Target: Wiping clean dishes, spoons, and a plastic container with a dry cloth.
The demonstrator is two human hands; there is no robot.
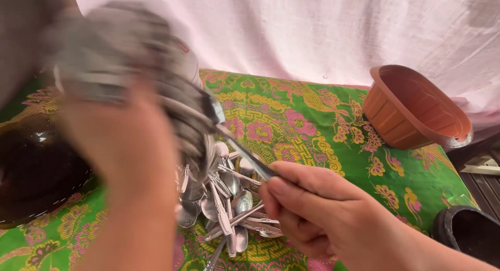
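Right hand (307, 208) low centre-right, fingers curled shut, pinching the handle end of a spoon (237, 141); the spoon runs up and left from the fingertips, bowl end up by the cloth. Left hand (125, 146) raised close to the camera, heavily blurred, closed around a grey cloth (130, 57) bunched above it; the cloth hangs over and wraps the spoon's upper end, so cloth and spoon are touching there. Exact finger positions on the left hand can't be made out through the blur, but the cloth is clearly in its grip. Held spoon sits in the air above the spoon pile (224, 208), not resting on it. The pile is loose metal spoons, crossed over each other, lying on the bench (312, 125) just below and between the two hands; some handles have patterned ends. Bench is covered by a green cloth with pink and yellow floral pattern. Dark round bowl (31, 172) at the left edge, on the bench, partly hidden behind the left arm; contents can't be told. Terracotta-coloured plastic planter (416, 109) at upper right, tipped on its side with its open mouth facing up and right, well apart from the hands. Black round container (469, 232) at lower right, off the bench edge, only partly in frame. Pale pink sheet (312, 31) hangs behind everything as a backdrop.
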